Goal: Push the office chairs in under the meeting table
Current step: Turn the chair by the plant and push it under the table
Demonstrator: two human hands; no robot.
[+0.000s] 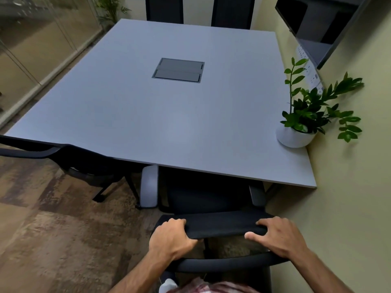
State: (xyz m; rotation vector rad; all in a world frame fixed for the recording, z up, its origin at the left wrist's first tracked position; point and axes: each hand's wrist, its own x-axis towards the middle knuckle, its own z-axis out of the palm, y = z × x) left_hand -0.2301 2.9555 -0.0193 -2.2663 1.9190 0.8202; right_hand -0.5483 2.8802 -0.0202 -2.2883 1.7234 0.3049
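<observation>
A black office chair stands right in front of me at the near edge of the grey meeting table, its seat partly under the tabletop. My left hand grips the left end of the chair's backrest top. My right hand grips the right end of the same backrest. A second black chair stands to the left, its seat tucked partly under the table's near edge. Two more dark chair backs rise behind the far edge of the table.
A potted green plant in a white pot sits at the table's right edge against the yellow-green wall. A dark screen hangs on that wall. A grey cable box is set in the tabletop. A white table leg stands left of my chair. Glass partitions line the left.
</observation>
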